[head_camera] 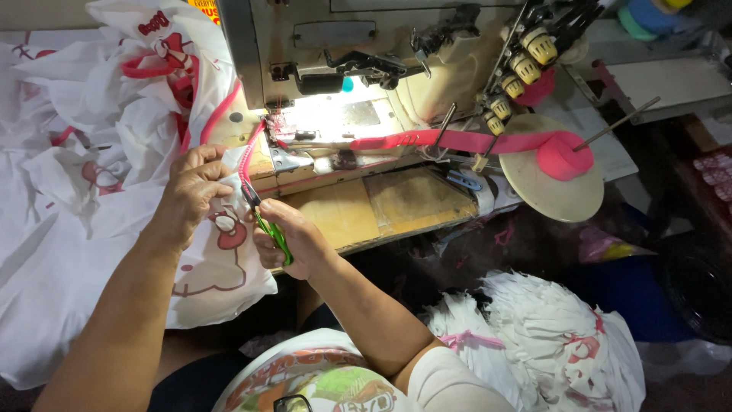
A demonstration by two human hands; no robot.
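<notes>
Seen from above: a worn wooden desk [396, 202] carrying a cream industrial sewing machine [358, 46], lit brightly at the needle plate; dim, cluttered floor beyond the desk's right edge. Heaped over the desk's left edge, white printed fabric [69, 221] with red cartoon motifs. Near the right edge, a round pale disc [549, 187] bearing a coil of pink binding tape [457, 140], fed leftward toward the needle. At the front edge, a pile of white cut pieces [549, 343] (in the lap area, apparently).

Left hand [191, 194]: fingers closed, pinching the fabric hem and its pink trim [248, 156] just in front of the machine. Right hand [293, 240]: fingers closed around green-handled thread snips [268, 223], touching the trim. Snips' long axis diagonal, blades pointing up-left toward the left hand, handle down-right into the palm.

Blade tips tiny and dark, hard to tell whether open or meeting. Needle area washed out by glare. Top of the machine cut off by the frame.
</notes>
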